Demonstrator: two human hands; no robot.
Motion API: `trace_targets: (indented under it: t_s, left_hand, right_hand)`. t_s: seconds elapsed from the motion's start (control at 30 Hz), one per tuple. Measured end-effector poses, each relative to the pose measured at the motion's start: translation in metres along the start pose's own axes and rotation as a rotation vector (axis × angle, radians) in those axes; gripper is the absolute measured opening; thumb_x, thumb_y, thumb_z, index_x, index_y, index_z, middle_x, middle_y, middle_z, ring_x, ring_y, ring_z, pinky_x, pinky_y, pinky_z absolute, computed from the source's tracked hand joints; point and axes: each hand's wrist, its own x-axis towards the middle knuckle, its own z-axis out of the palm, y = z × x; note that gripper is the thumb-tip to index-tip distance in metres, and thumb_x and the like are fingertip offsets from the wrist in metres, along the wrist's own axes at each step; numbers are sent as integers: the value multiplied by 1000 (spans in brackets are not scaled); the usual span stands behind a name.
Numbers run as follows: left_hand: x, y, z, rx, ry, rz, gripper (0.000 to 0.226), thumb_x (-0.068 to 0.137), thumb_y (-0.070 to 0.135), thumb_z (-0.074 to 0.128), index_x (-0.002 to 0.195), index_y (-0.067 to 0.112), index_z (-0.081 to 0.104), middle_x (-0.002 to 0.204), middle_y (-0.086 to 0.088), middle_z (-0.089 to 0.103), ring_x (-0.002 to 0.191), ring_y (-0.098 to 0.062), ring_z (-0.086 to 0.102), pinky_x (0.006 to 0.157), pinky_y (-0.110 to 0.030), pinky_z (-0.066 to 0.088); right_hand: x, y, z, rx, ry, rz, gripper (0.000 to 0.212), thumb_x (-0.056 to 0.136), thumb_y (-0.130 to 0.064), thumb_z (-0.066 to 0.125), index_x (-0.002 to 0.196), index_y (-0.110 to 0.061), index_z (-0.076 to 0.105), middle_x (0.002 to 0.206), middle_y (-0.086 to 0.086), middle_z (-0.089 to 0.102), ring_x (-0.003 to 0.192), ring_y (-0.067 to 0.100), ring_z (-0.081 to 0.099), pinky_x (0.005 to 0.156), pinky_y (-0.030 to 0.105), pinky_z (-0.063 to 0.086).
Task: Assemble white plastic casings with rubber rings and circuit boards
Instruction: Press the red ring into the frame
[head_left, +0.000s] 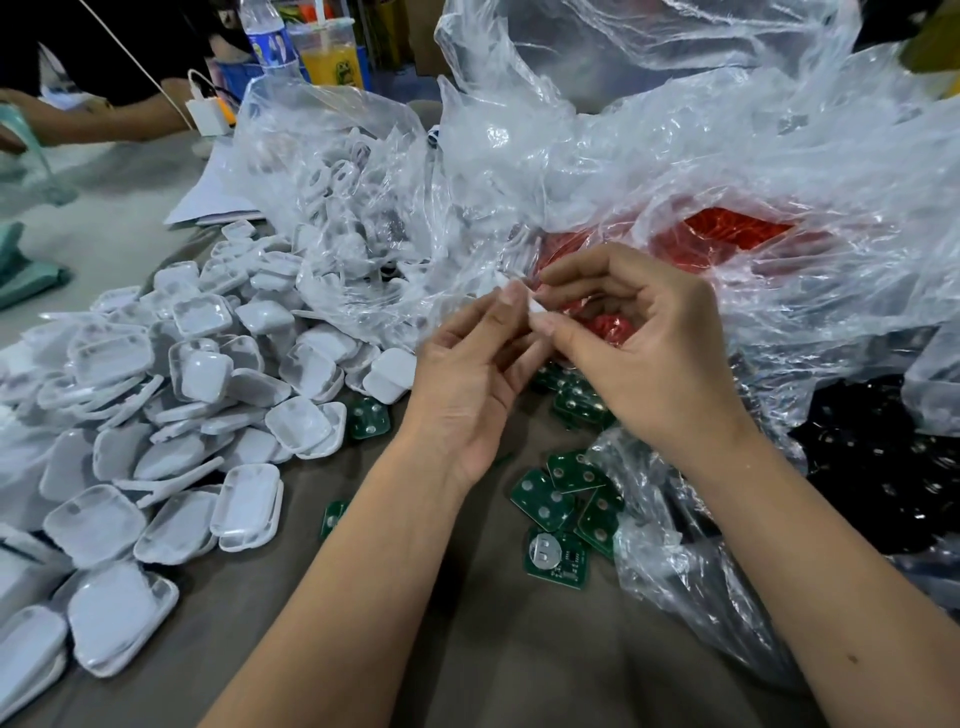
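Head view: a small white casing piece (524, 304) is pinched between the fingertips of the left hand (467, 384) and the right hand (639, 353), raised above the grey surface (493, 649). White plastic casings (182, 415) are heaped to the left. Green circuit boards (563, 506) are scattered under and beside the wrists. Clear plastic bags (649, 171) are piled behind, one showing red parts (737, 231); black parts (872, 467) are seen in a bag on the right.

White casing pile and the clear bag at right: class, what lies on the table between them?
In the head view, loose green circuit boards lie between the casing pile and bag, under both forearms.
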Motion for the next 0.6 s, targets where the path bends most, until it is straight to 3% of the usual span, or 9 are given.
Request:
trace_targets:
  t_s: [0.1,0.4,0.6]
  left_hand:
    - [1,2,-1,-100,-27,-80,21,80,23,75,93,6,73,99,-12,67,87,-16,66,83,-24,59]
    - [2,-1,-4,-96,-67,-119,16,85,20,70,73,14,79,91,-10,69,77,-11,69,71,-20,60]
    - [2,0,-4,-184,-108,-162,16,82,21,74,90,7,73,100,-15,62,86,-17,61,76,-22,61]
  right_hand:
    - [1,0,-1,6,-25,-56,28,82,-12,88,107,-10,75,98,-8,77,94,8,76,83,27,61]
    - [2,0,-5,-29,-67,-62,18,81,-10,88,95,-13,76,88,-8,76,85,12,75,78,30,63]
    - [0,-2,-2,-16,-2,-83,21,81,-11,89,98,-16,77,91,-10,77,87,9,76,79,25,61]
